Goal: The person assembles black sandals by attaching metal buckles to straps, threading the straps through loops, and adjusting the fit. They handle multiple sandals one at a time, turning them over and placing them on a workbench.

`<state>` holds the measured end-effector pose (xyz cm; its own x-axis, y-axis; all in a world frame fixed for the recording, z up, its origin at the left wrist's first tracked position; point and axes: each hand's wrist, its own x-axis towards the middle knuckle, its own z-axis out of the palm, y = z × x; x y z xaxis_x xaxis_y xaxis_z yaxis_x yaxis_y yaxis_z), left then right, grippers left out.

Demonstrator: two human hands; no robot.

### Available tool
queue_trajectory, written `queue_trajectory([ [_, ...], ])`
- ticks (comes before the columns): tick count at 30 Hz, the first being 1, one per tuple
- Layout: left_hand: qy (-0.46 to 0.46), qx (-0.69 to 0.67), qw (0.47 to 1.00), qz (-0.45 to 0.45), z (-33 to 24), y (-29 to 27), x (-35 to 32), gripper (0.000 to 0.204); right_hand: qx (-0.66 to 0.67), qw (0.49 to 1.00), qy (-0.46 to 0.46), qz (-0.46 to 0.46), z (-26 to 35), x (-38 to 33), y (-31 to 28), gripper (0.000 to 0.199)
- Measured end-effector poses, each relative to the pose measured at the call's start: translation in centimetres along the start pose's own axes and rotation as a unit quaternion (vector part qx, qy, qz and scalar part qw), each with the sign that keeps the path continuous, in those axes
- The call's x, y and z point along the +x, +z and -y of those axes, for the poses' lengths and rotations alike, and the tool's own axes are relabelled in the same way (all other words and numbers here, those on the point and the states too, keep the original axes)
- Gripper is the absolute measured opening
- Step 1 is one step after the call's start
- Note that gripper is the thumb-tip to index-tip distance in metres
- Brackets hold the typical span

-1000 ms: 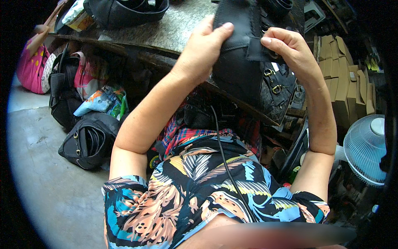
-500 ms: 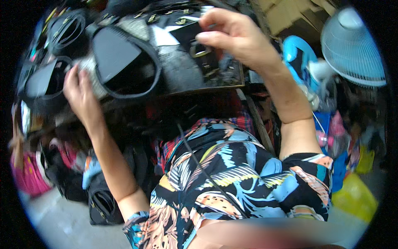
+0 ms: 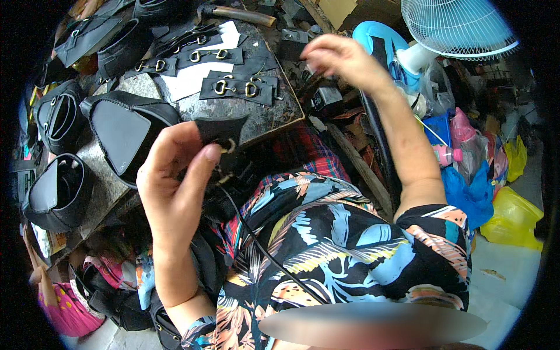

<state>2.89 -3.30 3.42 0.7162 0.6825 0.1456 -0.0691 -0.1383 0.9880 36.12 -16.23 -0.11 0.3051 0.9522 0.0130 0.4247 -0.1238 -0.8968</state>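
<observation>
Raised over the near edge of the table, my left hand (image 3: 175, 181) pinches a black leather strap (image 3: 221, 128) with gold-coloured metal rings between thumb and fingers. Part of that strap is hidden behind the fingers. My right hand (image 3: 344, 61) is beyond the table's right corner, above a cluttered patch of tools. Its fingers are curled together, and what they may hold is too small to tell. Similar black straps with metal ring fittings (image 3: 239, 87) lie on white paper (image 3: 192, 81) on the table. Left of my left hand rests a black stitched leather piece with a smooth flat panel (image 3: 119, 131).
More black stitched leather pieces (image 3: 58, 189) crowd the table's left side. A wooden-handled hammer (image 3: 242, 16) lies at the back. A blue and white fan (image 3: 455, 26) stands at the right, near a yellow plastic bag (image 3: 510, 219). Black bags or shoes (image 3: 119, 303) lie on the floor.
My left hand has moved right and nearer and now holds a ringed strap. My right hand has left the straps on the table and shifted right over the tools. The view has turned.
</observation>
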Motion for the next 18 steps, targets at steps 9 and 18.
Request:
queue_trajectory([
  [9, -0.067, -0.111, 0.991, -0.046, 1.3, -0.9, 1.9, 0.021, -0.423, 0.761, 0.443, -0.212, -22.1, -8.4, -23.3, 0.044],
  [18, 0.027, -0.012, 0.994, -0.108, 2.0, -1.7, 2.4, 0.017, -0.498, 0.756, 0.346, -0.247, -27.1, -8.7, -27.7, 0.052],
])
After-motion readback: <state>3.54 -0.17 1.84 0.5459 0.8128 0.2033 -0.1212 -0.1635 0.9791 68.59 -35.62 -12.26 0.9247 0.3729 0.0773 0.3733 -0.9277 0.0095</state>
